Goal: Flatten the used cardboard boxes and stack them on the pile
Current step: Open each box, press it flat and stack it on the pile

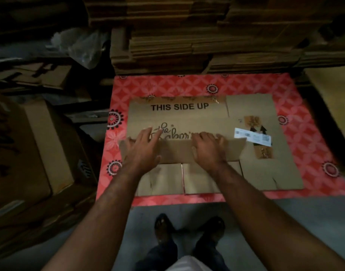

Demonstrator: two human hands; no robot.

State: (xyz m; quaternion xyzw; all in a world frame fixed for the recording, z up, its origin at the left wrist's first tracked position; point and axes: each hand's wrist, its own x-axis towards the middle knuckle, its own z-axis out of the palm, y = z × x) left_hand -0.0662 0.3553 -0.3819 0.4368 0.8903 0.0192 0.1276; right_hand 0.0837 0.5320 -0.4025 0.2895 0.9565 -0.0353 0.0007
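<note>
While both of your hands bear down on the folded flap, you are in the flattening step, not yet the stacking one. Your left hand lies on the flap's left part with fingers spread and nearly straight, their tips reaching past the flap's far edge onto the printed panel; your right hand presses the flap's right part, its fingers bent a little over that same edge. Neither hand grasps anything, so far as can be seen; they push rather than hold. The cardboard box, marked "THIS SIDE UP", lies opened out and almost flat on the red patterned sheet, with a white shipping label just beside your right hand and the near flaps lying out toward your feet. Beyond the sheet's far edge stands the pile of flattened cardboard, layer upon layer, well apart from the box under your palms. An unflattened brown box sits to your left, probably waiting its turn. By my reading, the flap's right end rises slightly off the panel, so the next move calls for firm pressure along the crease until it lies level. Then you would need to take hold of the sheet by its edges and lift it forward onto the pile, keeping it square with the layers below so the stack does not lean.
</note>
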